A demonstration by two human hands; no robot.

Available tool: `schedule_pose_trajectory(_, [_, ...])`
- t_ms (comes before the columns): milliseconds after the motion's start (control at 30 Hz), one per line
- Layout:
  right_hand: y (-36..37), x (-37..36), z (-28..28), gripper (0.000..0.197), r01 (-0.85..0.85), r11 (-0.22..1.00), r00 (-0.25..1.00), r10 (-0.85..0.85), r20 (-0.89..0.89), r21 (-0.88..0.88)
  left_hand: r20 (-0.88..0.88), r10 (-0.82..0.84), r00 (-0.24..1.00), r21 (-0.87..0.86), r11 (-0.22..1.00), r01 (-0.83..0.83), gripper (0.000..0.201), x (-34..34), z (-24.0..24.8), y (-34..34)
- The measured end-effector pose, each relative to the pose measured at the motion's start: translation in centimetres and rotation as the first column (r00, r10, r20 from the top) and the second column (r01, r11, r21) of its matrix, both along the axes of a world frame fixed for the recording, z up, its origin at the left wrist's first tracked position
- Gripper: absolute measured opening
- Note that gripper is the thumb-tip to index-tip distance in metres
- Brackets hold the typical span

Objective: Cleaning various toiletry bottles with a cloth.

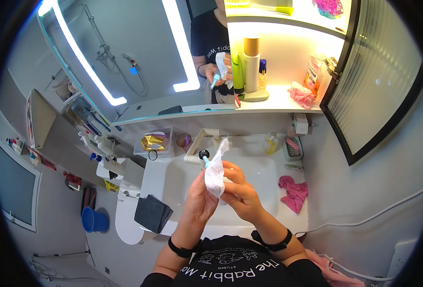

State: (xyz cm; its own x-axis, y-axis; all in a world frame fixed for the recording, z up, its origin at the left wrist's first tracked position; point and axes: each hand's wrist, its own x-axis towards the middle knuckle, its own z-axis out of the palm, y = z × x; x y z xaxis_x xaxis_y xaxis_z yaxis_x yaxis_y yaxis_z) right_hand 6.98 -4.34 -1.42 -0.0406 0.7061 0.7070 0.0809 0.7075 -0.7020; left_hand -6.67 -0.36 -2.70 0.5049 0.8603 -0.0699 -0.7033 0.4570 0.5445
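Note:
Over the white washbasin [264, 191], my two hands are close together. A white, dimpled wipe [215, 178] stands up between them, its upper end loose. My right hand [242, 192] pinches the wipe, with fingers curled at its right side. My left hand [200, 198] is closed around a slim light-blue object [207, 162], whose tip shows beside the wipe. The wipe covers most of it, so its kind is unclear. The mirror [154, 62] also reflects the wipe and the light-blue object in my hands.
A pale faucet [195, 147] rises behind my hands. At the basin's right lie a pink cloth [293, 193] and a soap bottle [270, 143]; a clear bin [139, 146] is at the left. An open cabinet door [374, 91] juts out upper right. Dark folded cloth [153, 214] overhangs the left edge.

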Motion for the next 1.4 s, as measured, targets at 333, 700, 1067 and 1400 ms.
schedule_pose_trajectory(333, [0.5,-0.9,-1.4,0.011,0.134,0.987,0.954,-0.151,-0.260,-0.085,-0.141,0.068,0.988,0.088,0.995,-0.055,0.041,-0.7,0.4,0.3])
schedule_pose_trajectory(700, [-0.6,1.6,-1.0,0.020,0.005,0.937,0.908,-0.151,-0.390,-0.350,-0.115,0.181,0.977,0.131,0.977,-0.166,0.044,0.0,1.1,-0.5])
schedule_pose_trajectory(1067, [-0.1,1.1,-0.8,0.010,0.248,0.919,0.936,-0.308,-0.168,-0.305,-0.135,0.231,0.964,0.342,0.924,-0.173,0.053,0.4,1.4,-0.2])
schedule_pose_trajectory(1400, [-0.1,1.6,1.5,0.032,-0.001,0.924,0.872,-0.186,-0.453,-0.382,-0.622,0.388,0.680,0.670,0.713,0.205,0.052,0.5,0.7,-1.8])
